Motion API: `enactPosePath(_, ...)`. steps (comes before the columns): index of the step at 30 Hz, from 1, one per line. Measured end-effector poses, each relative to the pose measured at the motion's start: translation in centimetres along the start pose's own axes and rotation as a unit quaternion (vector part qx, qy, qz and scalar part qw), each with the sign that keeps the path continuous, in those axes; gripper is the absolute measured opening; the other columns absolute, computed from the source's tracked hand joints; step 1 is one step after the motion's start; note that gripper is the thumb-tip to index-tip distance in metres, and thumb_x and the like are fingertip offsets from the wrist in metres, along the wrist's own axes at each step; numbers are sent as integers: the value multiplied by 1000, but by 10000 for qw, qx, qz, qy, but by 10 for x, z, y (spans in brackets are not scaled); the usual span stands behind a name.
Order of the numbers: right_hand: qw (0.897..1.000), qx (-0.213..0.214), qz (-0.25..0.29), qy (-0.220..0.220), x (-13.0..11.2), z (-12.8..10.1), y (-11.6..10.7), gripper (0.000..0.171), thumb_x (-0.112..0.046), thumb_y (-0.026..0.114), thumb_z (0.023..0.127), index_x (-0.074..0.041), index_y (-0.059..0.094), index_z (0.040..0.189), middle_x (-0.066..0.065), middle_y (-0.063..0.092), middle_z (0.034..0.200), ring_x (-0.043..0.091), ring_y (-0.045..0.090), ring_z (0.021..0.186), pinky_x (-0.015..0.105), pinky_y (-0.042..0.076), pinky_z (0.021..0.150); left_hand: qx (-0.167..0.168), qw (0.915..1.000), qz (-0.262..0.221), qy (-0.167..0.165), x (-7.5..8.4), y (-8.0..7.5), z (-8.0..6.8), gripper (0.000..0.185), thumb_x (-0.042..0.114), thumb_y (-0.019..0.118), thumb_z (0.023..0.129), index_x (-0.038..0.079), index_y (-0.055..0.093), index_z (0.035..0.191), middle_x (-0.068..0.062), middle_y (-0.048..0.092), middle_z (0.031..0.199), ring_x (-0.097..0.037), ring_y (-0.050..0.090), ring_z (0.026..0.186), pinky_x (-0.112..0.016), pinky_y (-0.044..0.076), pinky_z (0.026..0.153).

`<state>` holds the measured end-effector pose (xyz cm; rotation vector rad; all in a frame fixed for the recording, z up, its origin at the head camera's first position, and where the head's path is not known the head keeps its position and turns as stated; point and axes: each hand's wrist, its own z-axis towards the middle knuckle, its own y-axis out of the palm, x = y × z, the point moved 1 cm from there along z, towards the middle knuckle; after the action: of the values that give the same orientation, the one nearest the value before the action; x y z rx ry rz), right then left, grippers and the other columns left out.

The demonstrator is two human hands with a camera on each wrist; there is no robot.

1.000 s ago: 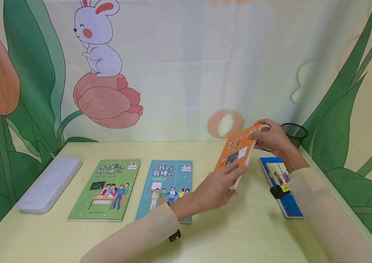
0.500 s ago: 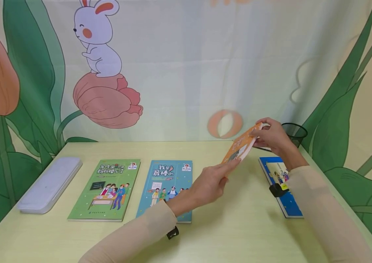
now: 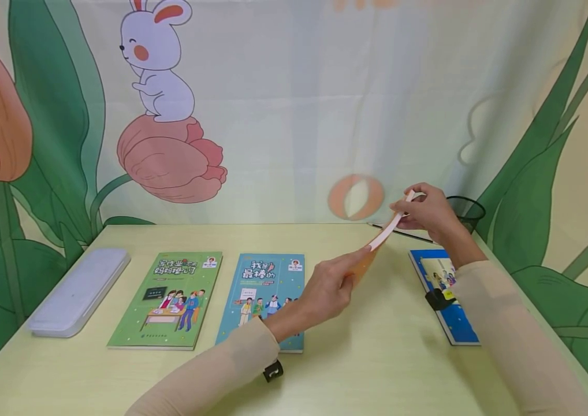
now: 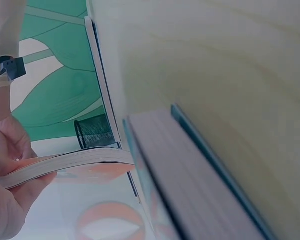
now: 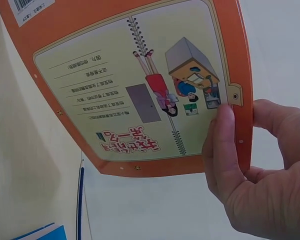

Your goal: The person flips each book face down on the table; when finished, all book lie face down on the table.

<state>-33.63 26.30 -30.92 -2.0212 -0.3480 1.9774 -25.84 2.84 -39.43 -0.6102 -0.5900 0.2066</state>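
Grey plastic case (image 3: pixel 78 292), long and flat, lies at the far left of the pale yellow table (image 3: pixel 377 370), at about nine o'clock from me. Next comes the green paperback with cartoon children (image 3: pixel 166 300), then the teal paperback with a row of figures (image 3: pixel 265 297), both flat with covers up.

My left forearm crosses the near corner of the teal one, reaching toward one o'clock. My left hand (image 3: pixel 327 289) pinches the near end of the thin orange paperback (image 3: pixel 384 234), thumb on top and fingers curled beneath. The book hangs in the air above the table, turned edge-on to my eyes so only its white page edge shows, tilted up toward two o'clock. My right hand (image 3: pixel 426 211) clamps the far end, thumb (image 5: pixel 222 145) pressed on the cover and fingers wrapped behind it; the right wrist view shows the cover's illustration and barcode.

Behind that hand a slim dark pen (image 3: pixel 403 233) lies on the table, and a black mesh cup (image 3: pixel 464 211) stands at two o'clock. Under my right forearm lies the blue paperback (image 3: pixel 452 315).
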Motion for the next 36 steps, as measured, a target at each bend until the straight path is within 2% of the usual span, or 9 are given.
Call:
enactPosePath(6, 10000, 62, 36, -7, -4, -2, 0, 58, -25, 69, 95, 0, 35, 134, 19, 50, 112, 6, 71, 66, 29, 61, 72, 201, 9997, -91, -98, 0, 0, 1, 64, -17, 59, 85, 9, 55, 143, -14, 69, 127, -24, 68, 92, -25, 57, 75)
enactPosePath(10, 9999, 36, 107, -24, -7, -3, -1, 64, -29, 67, 96, 1, 31, 141, 19, 50, 114, 6, 71, 67, 30, 61, 74, 313, 9988, -216, -295, 1, -1, 3, 65, -18, 58, 85, 9, 55, 144, -16, 68, 129, -27, 70, 98, -29, 60, 78)
enactPosePath(16, 9994, 201, 131, -265, -9, -3, -4, 71, -46, 62, 96, -4, 36, 146, 13, 56, 106, 7, 70, 73, 28, 61, 75, 579, 9962, -514, -399, -1, -3, 3, 67, -20, 53, 83, 8, 54, 144, -19, 65, 133, -32, 70, 104, -35, 60, 83)
enactPosePath(19, 9988, 308, 116, -366, -5, -2, -5, 74, -56, 51, 97, -9, 33, 152, 15, 62, 110, 7, 70, 78, 24, 60, 76, 822, 9942, -626, -303, -2, -4, 4, 66, -21, 52, 82, 5, 54, 143, -21, 65, 131, -33, 70, 97, -25, 59, 75)
enactPosePath(23, 9991, 307, 112, -271, 6, -1, -7, 77, -62, 38, 99, -12, 25, 157, 21, 58, 129, 5, 70, 87, 23, 59, 81, 1058, 9906, -819, -277, -2, -7, 7, 63, -21, 52, 82, 2, 56, 141, -22, 65, 130, -33, 69, 90, -13, 47, 58)
enactPosePath(27, 9994, 149, 302, -125, 19, 1, -8, 77, -61, 34, 101, -11, 21, 158, 26, 52, 138, 4, 70, 89, 25, 58, 84, 1162, 9855, -1170, -387, 0, -10, 10, 62, -21, 52, 83, 1, 54, 141, -23, 64, 132, -34, 69, 88, -9, 38, 49)
enactPosePath(29, 9993, 53, 363, -61, 26, 3, -8, 77, -60, 35, 101, -11, 19, 158, 27, 51, 140, 3, 70, 88, 25, 58, 84, 1223, 9827, -1325, -426, 2, -11, 12, 62, -21, 52, 84, 1, 53, 142, -24, 64, 131, -35, 70, 87, -9, 39, 48)
enactPosePath(33, 9991, -193, 367, 75, 41, 7, -6, 76, -57, 36, 102, -13, 15, 160, 28, 46, 144, 21, 69, 109, 25, 58, 85, 1291, 9770, -1602, -560, 7, -17, 17, 61, -18, 54, 87, 2, 52, 144, -24, 63, 132, -38, 70, 91, -12, 48, 51)
enactPosePath(36, 9970, -413, 608, 248, 48, 9, -3, 76, -54, 40, 102, -17, 8, 161, 28, 39, 152, 40, 54, 132, 29, 57, 90, 1366, 9711, -1837, -679, 11, -21, 20, 60, -17, 54, 88, 3, 51, 145, -25, 62, 134, -42, 71, 96, -19, 56, 57)
